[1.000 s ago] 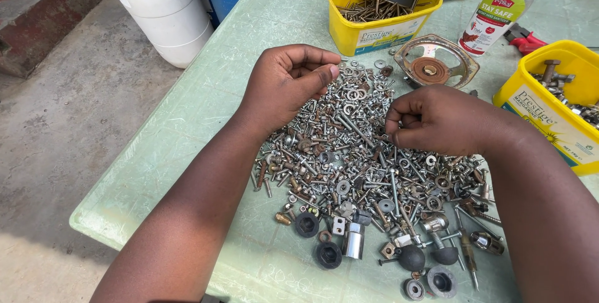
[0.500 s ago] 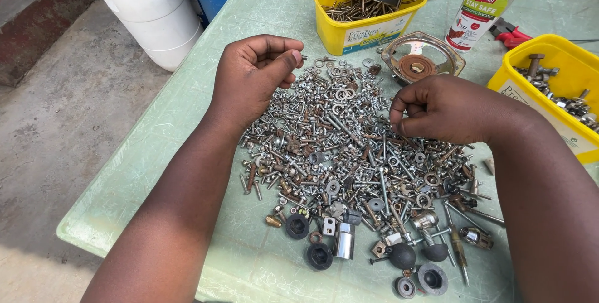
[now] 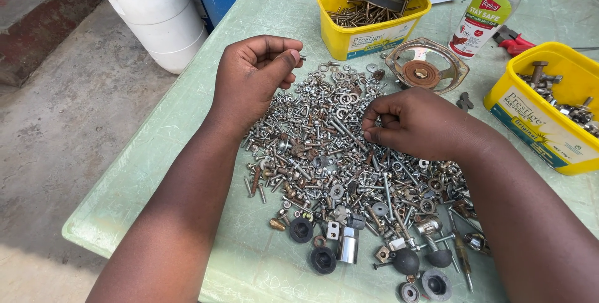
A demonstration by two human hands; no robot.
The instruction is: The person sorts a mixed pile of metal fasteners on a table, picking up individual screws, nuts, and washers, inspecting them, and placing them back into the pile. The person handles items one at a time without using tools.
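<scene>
Steel screws [image 3: 337,153], left hand [image 3: 253,78] pinching one

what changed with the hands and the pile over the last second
The left hand lifted off the pile of screws and washers and drew back toward the table's left side, now pinching a small metal piece at its fingertips. The right hand stayed low on the pile, fingers curled, picking. The yellow tubs, bottle and pile stayed put.
</scene>
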